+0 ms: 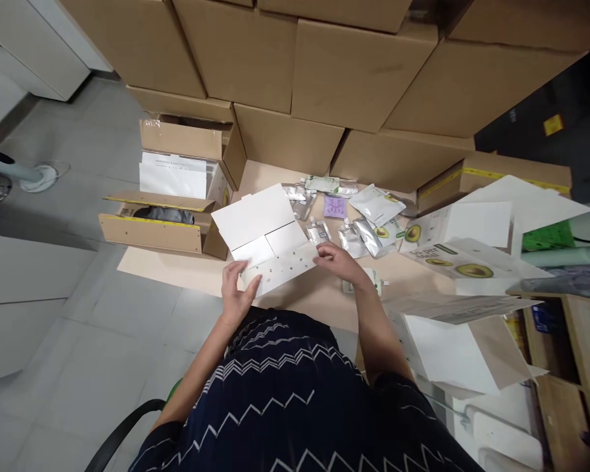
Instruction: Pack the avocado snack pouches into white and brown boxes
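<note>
A white carton point(256, 216) with its lid panel raised stands at the table's front edge, tilted to the left. Its near panel point(281, 267) carries small dark ring marks. My left hand point(236, 294) grips the carton's near left edge between thumb and fingers. At the near right corner, my right hand point(340, 262) pinches the same carton, palm partly out of sight. Just past the right hand lie silver spouted pouches point(353, 240), a purple packet point(335, 206) and a white pouch with an avocado print point(377, 204). A green-and-white pouch point(361, 283) lies partly beneath my right wrist.
Stacked brown boxes point(344, 72) wall off the table's back. On the left, an open brown box point(150, 233) holds white cartons point(173, 178). Several open avocado-printed cartons point(465, 262) crowd the right side. The table point(177, 269) ends close to my body.
</note>
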Available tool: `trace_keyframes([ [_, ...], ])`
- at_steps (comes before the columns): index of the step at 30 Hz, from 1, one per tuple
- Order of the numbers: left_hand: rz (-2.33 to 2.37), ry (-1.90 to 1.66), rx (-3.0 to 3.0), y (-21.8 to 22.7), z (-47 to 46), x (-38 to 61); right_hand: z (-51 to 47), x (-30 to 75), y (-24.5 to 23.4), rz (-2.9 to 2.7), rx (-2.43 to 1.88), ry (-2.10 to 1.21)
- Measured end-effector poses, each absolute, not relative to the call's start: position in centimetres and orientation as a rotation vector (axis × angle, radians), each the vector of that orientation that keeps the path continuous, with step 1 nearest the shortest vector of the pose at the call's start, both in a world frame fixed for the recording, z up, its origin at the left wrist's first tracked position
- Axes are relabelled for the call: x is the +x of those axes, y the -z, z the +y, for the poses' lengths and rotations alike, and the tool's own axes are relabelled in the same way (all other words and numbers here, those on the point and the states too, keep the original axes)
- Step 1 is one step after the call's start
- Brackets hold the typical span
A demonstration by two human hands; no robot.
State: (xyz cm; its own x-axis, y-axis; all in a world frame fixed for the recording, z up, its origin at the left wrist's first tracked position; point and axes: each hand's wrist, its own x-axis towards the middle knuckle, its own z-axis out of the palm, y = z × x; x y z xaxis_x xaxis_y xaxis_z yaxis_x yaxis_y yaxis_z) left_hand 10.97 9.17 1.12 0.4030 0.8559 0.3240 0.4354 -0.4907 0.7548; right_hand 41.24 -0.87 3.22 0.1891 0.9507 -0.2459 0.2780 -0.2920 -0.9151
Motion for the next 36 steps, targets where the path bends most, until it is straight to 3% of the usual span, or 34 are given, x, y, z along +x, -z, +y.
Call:
trace_keyframes([
  [3, 1.242, -0.906, 2.069, -0.6, 10.2, 11.2, 1.4, 40.2, -3.6, -1.177, -1.908, -0.963],
  [6, 1.238, -0.759, 2.034, -0.1, 11.6, 11.0, 2.9, 39.9, -3.9, -1.143, -1.957, -0.995],
  [14, 1.141, -0.685, 1.974, 0.4, 13.2, 10.5, 3.7, 41.4, -2.8, -1.025, -1.728, -1.328],
  [26, 0.771, -0.686, 2.464, -0.3, 13.1, 8.0, 1.4, 41.0, -0.4, -0.968, -1.43, -1.279],
  [36, 0.847, -0.335, 2.392, -0.6, 11.0, 8.4, 3.1, 37.8, -1.4, -0.792, -1.842, -1.191],
])
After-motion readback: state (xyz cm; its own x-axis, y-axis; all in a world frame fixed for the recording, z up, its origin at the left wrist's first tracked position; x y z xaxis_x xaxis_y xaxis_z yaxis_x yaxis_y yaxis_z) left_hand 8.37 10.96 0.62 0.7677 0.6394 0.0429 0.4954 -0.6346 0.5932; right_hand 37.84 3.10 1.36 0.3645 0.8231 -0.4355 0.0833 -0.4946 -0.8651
